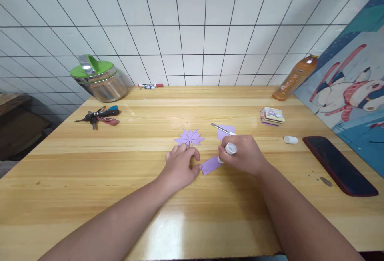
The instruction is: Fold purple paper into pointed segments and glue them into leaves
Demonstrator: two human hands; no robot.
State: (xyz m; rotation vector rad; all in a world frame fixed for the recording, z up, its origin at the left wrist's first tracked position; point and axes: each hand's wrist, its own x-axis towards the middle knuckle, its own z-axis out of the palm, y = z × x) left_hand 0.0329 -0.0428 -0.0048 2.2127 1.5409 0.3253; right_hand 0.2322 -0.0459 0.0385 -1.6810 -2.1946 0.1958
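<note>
My right hand (246,153) is closed around a white glue stick (230,148), its lower end against a small purple paper piece (211,165). My left hand (181,165) lies on the table with thumb and fingers apart. Its thumb tip touches the left end of that piece. Just beyond my left fingers lies a purple paper maple-leaf cutout (190,137). A slim craft knife (222,129) rests across another purple paper sheet (225,131), which my right hand partly covers.
At right are a white cap (291,139), a phone (339,165), a paper stack (272,116) and a tea bottle (295,77). Keys (100,116) and a green-lidded metal pot (100,79) stand left. Markers (150,86) lie along the tiled wall (192,39).
</note>
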